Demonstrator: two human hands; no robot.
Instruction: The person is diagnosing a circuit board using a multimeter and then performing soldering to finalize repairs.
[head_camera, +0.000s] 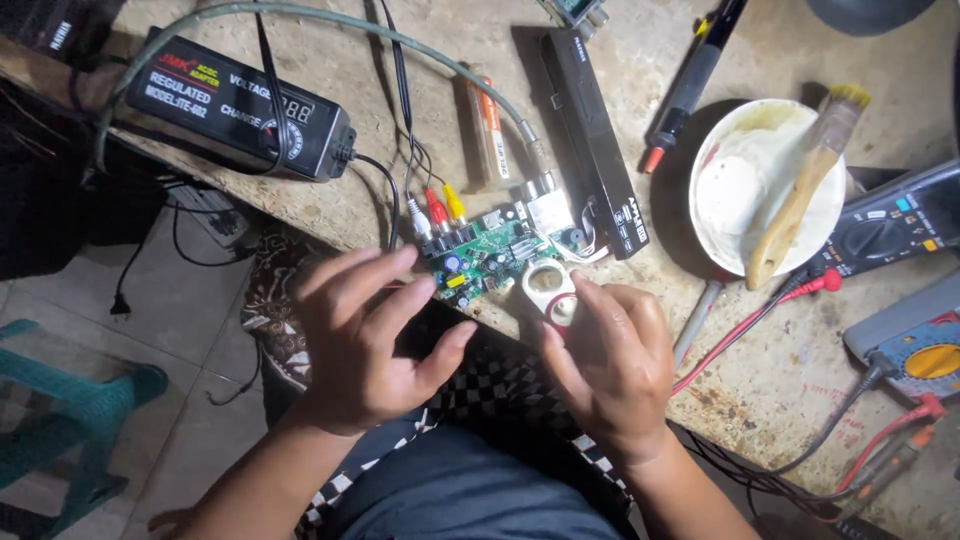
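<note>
Left hand (365, 335) spread open, holding nothing, fingertips at the left edge of the circuit board (480, 258). Right hand (605, 360) curled round a white-red tool (550, 290) just below the board, at the table (760, 380) edge.

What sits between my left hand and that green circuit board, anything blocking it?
Nothing visible does. The left hand hovers at the edge of the green circuit board, fingertips over its near corner; the right hand holds a small white-and-red tool beside it.

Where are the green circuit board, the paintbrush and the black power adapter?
green circuit board (490, 252), head view, middle of the board.
paintbrush (800, 195), head view, its wooden handle.
black power adapter (235, 103), head view, its top face.
</note>
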